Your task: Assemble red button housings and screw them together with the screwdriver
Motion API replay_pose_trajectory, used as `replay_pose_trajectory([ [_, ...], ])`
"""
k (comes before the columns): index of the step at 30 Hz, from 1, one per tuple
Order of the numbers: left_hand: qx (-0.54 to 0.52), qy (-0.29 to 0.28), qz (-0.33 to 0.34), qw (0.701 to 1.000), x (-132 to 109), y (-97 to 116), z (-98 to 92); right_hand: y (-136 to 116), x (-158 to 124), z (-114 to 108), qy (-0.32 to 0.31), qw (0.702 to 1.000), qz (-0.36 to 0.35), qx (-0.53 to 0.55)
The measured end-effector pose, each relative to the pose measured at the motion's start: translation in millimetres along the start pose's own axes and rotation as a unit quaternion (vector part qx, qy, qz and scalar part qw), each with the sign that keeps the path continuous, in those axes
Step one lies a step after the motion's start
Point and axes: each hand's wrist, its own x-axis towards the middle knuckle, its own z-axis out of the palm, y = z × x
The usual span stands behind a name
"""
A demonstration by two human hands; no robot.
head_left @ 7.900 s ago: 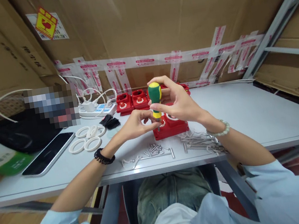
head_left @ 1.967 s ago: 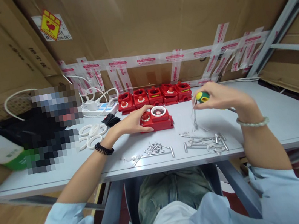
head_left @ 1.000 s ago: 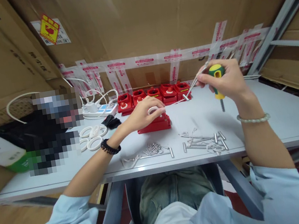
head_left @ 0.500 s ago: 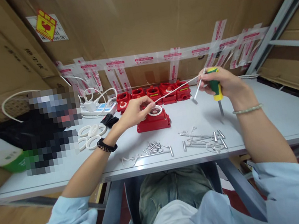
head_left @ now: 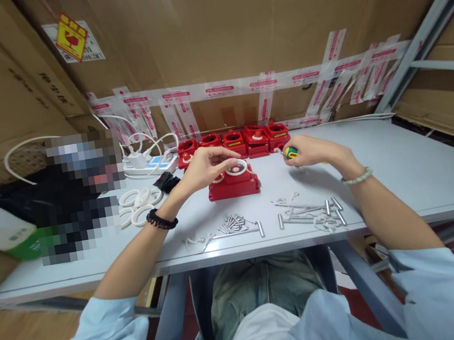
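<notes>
Screws (head_left: 234, 225), metal pins (head_left: 308, 215) before red box (head_left: 233, 188); white rings (head_left: 139, 203) left

Even, soft indoor light, wide-angle view

Edges bow outward; faint shadows sit under the hands on the table (head_left: 406, 175); a pixelated patch masks the left.

Five small red plastic boxes (head_left: 234, 141) at centre back, one larger red box (head_left: 233, 187) in front, four white plastic rings (head_left: 141, 216) centre left, one green-and-yellow screwdriver (head_left: 291, 152), two heaps of metal pins (head_left: 236, 226), one white power strip (head_left: 152, 165)
</notes>
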Motion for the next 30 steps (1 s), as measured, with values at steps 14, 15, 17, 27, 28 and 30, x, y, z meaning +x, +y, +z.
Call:
replay_pose_trajectory([
  [14, -0.099, -0.112, -0.004, 0.989, -3, 4, 2.9, -8, -1, 3, 0.013, 0.998, -0.005, 0.065],
  [15, -0.109, -0.117, -0.003, 0.987, -3, 4, 3.4, -7, -3, 0, 0.055, 0.995, -0.01, 0.077],
  [17, -0.121, -0.125, -0.006, 0.985, -4, 5, 4.6, -7, -7, -6, 0.177, 0.976, -0.016, 0.125],
  [27, -0.083, -0.091, -0.034, 0.992, -1, 3, 8.0, -15, -19, -10, 0.464, 0.804, -0.006, 0.371],
  [28, -0.08, -0.082, -0.037, 0.993, -1, 3, 8.1, -18, -20, -11, 0.453, 0.801, 0.004, 0.391],
  [30, -0.072, -0.065, -0.037, 0.995, -1, 2, 8.2, -25, -19, -12, 0.43, 0.788, 0.014, 0.441],
])
